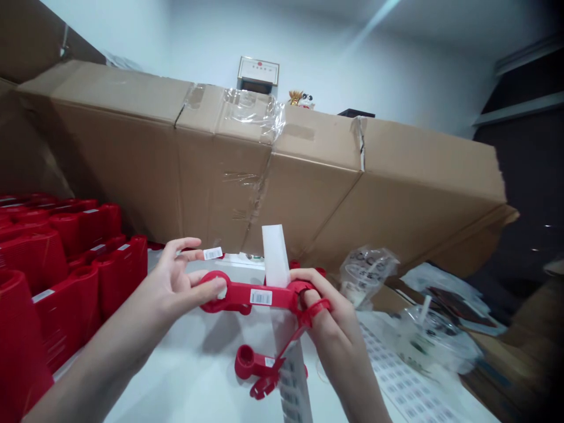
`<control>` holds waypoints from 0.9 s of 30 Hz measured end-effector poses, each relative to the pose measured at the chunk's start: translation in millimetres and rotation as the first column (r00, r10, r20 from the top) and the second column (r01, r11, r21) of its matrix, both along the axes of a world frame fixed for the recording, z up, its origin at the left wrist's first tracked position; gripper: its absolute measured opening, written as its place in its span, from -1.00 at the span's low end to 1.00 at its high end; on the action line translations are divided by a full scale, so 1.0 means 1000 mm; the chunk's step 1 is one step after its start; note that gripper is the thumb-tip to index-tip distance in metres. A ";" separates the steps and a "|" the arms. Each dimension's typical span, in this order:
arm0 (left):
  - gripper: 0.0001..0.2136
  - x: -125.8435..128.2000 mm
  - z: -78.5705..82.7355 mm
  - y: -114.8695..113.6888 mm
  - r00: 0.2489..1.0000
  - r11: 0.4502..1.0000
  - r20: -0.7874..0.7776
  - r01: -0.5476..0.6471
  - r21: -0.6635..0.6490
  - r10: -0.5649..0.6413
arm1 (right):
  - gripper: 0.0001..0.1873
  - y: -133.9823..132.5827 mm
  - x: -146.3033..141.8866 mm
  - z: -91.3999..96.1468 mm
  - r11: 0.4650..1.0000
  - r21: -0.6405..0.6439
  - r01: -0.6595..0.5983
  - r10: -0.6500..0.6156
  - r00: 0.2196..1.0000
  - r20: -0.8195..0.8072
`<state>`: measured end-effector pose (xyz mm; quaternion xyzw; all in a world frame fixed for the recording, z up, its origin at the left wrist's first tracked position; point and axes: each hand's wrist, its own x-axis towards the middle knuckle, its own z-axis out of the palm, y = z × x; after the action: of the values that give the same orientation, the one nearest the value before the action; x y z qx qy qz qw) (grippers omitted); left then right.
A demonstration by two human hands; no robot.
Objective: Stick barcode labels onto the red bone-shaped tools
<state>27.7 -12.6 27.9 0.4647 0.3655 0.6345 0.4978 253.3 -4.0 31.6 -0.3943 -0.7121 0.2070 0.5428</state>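
Cardboard cartons loom behind the white surface; left hand pinches a red plastic moulding, barcode sticker on a fingertip, right hand curling its fingers tight around it!

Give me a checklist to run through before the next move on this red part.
Red part held in both hands: ok, left hand at one end, right hand at the other.
Barcode sticker on it: ok, lying flat.
Loose label: not ok, stuck to the left hand, not on a part.
Second red part on the table: cannot tell whether its sticker is straight.
Label sheet: ok, beside the right hand.
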 end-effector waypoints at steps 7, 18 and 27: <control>-0.46 -0.011 0.013 -0.016 0.981 0.976 0.114 0.169 -0.139 -0.154 | -0.76 0.005 0.011 0.006 0.968 -0.232 -0.098 0.081 0.993 -0.085; -0.35 -0.022 -0.008 0.008 0.992 0.994 0.066 0.104 0.035 -0.106 | -0.76 0.004 0.014 0.009 0.969 -0.202 -0.141 0.141 0.990 -0.016; -0.65 -0.010 0.012 -0.024 0.799 0.890 -0.393 -0.399 0.220 0.455 | -0.68 -0.006 -0.002 -0.002 0.993 -0.118 -0.009 0.018 0.997 0.078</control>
<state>18.2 -36.3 40.3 0.5301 0.5212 0.6325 0.2172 251.8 -9.6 29.8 -0.4284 -0.7223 0.2365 0.4887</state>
